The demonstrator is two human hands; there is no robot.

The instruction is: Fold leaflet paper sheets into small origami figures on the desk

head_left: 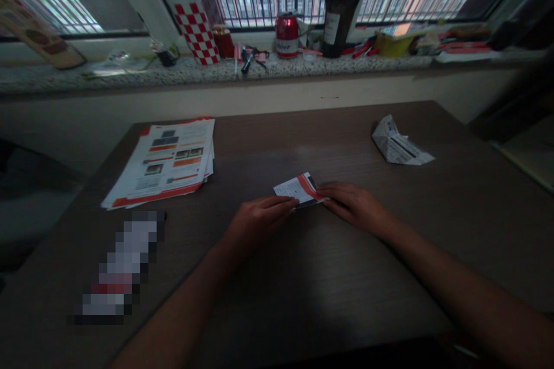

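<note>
A small folded piece of printed paper (295, 188), white with an orange-red band and a dark corner, lies on the brown table between my hands. At its left lower edge, the fingertips of my left hand (265, 211) press together on the paper. My right hand (354, 203) pinches the right corner, its fingers close together. Both thumbs are mostly hidden. Farther back on the right stands a folded paper shape (399, 143), white with grey print, touched by neither hand.
A stack of printed sheets (173, 158) lies at the back left of the table (277, 277). Nearer, a pixelated rectangular object (121, 265) rests. The granite windowsill (142, 76) holds a checkered bottle (197, 31), a red can (287, 34), a dark cup (338, 20) and small clutter.
</note>
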